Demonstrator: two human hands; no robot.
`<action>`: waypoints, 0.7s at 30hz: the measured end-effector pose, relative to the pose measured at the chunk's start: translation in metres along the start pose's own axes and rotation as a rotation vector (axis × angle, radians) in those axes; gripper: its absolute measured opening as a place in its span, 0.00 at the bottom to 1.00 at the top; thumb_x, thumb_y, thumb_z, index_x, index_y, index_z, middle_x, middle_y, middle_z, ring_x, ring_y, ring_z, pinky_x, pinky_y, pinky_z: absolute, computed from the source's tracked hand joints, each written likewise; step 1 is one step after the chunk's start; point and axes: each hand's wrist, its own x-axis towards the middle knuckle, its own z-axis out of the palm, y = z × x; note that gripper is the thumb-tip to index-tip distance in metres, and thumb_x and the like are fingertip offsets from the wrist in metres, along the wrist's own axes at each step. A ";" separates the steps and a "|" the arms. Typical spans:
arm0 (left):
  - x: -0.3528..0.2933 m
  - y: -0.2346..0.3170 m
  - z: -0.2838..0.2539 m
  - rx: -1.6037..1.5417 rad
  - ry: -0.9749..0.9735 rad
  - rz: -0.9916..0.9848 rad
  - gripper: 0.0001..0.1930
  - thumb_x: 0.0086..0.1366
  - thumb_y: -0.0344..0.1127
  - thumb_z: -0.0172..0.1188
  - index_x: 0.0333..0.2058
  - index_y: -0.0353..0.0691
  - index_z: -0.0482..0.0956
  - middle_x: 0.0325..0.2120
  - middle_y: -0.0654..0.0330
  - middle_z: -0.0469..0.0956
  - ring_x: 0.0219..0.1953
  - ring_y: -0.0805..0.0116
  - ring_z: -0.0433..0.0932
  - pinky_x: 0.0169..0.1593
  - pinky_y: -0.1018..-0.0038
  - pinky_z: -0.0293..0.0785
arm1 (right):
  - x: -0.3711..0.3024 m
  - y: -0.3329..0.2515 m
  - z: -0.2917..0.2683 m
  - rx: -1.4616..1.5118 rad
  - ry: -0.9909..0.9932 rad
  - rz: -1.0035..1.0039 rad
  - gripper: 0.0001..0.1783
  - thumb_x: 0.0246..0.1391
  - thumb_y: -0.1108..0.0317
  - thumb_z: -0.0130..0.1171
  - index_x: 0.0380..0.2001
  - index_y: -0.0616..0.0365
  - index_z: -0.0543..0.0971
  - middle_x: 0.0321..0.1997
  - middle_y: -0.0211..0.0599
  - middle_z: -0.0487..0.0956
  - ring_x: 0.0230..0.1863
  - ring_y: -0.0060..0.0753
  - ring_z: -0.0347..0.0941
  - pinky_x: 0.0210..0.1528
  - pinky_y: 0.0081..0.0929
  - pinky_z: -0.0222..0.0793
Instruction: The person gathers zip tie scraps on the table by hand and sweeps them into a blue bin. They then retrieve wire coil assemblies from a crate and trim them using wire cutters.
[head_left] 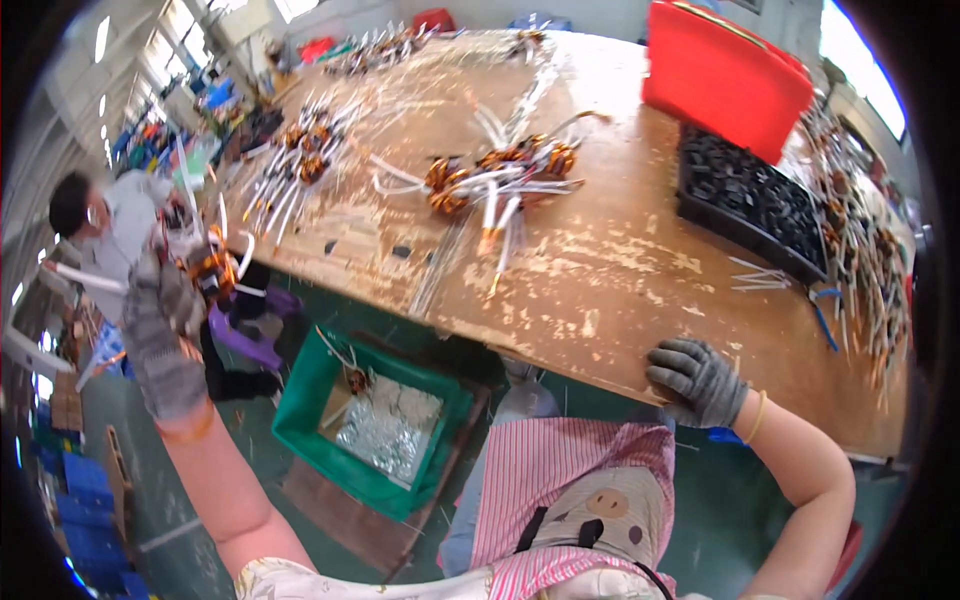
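Note:
My left hand (165, 320), in a grey knit glove, is raised off the table's left side. Its fingers are closed on a copper wire coil bundle (212, 268) with white sleeved leads sticking out; the hand partly hides it. At the table's near edge rests my right hand (697, 380), also grey-gloved. Its fingers lie loosely bent on the wood, holding nothing visible. More copper coils with white leads (500, 175) lie in a cluster at mid-table, and another group of coils (305, 150) sits farther left.
A black tray of small black parts (750, 195) stands at the right, below a red bin (725, 75). Wire leads (870, 250) heap along the right edge. Beneath the wooden table (600, 290) is a green crate (300, 400). A person (125, 205) is at the left.

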 end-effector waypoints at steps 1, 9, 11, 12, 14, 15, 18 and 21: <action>0.016 0.009 0.029 -0.025 -0.070 0.093 0.13 0.69 0.45 0.54 0.40 0.40 0.74 0.15 0.75 0.54 0.14 0.86 0.53 0.16 0.84 0.48 | -0.003 0.003 0.002 -0.003 0.034 0.026 0.32 0.44 0.52 0.60 0.53 0.52 0.71 0.58 0.42 0.69 0.59 0.49 0.64 0.60 0.46 0.61; 0.150 -0.144 0.186 -0.146 -0.315 0.098 0.12 0.69 0.45 0.54 0.42 0.44 0.76 0.23 0.72 0.70 0.20 0.81 0.65 0.20 0.80 0.60 | -0.015 0.016 0.012 0.026 0.056 -0.002 0.36 0.41 0.53 0.62 0.56 0.52 0.70 0.60 0.41 0.68 0.62 0.48 0.63 0.63 0.45 0.59; 0.176 -0.240 0.160 -0.090 -0.398 0.030 0.12 0.69 0.45 0.54 0.43 0.45 0.77 0.27 0.68 0.74 0.24 0.78 0.71 0.23 0.77 0.64 | -0.002 0.013 0.013 0.039 0.063 -0.025 0.36 0.41 0.53 0.62 0.56 0.52 0.70 0.61 0.41 0.67 0.62 0.47 0.63 0.63 0.45 0.58; 0.171 -0.282 0.139 -0.057 -0.405 -0.163 0.12 0.69 0.45 0.53 0.42 0.44 0.78 0.27 0.66 0.75 0.26 0.77 0.72 0.24 0.77 0.66 | 0.003 0.012 0.013 0.045 0.063 -0.049 0.36 0.41 0.53 0.62 0.56 0.52 0.70 0.61 0.42 0.67 0.62 0.47 0.63 0.64 0.44 0.58; 0.108 -0.322 0.209 -0.137 -0.365 -0.396 0.14 0.68 0.44 0.51 0.42 0.44 0.79 0.31 0.62 0.78 0.30 0.70 0.76 0.34 0.75 0.74 | -0.025 0.026 0.022 0.053 0.037 0.039 0.36 0.42 0.53 0.62 0.56 0.52 0.70 0.61 0.42 0.67 0.62 0.46 0.62 0.64 0.44 0.57; 0.109 -0.313 0.202 -0.038 -0.368 -0.444 0.13 0.67 0.47 0.53 0.39 0.45 0.79 0.28 0.63 0.78 0.25 0.69 0.75 0.27 0.75 0.73 | -0.022 0.024 0.022 0.073 0.056 0.017 0.36 0.43 0.52 0.62 0.56 0.52 0.70 0.61 0.42 0.67 0.62 0.46 0.62 0.64 0.44 0.56; 0.075 -0.295 0.219 -0.009 -0.490 -0.471 0.10 0.69 0.42 0.51 0.29 0.48 0.71 0.14 0.71 0.63 0.13 0.77 0.61 0.16 0.79 0.60 | -0.026 0.019 0.015 0.067 0.033 0.036 0.35 0.43 0.52 0.62 0.56 0.53 0.70 0.61 0.43 0.68 0.62 0.46 0.63 0.64 0.44 0.57; 0.076 -0.262 0.170 0.235 -0.509 -0.474 0.10 0.69 0.45 0.50 0.34 0.45 0.73 0.15 0.68 0.69 0.13 0.75 0.63 0.16 0.77 0.63 | -0.010 0.014 0.013 0.066 0.058 -0.027 0.35 0.43 0.52 0.62 0.56 0.53 0.70 0.60 0.43 0.68 0.61 0.47 0.64 0.63 0.44 0.58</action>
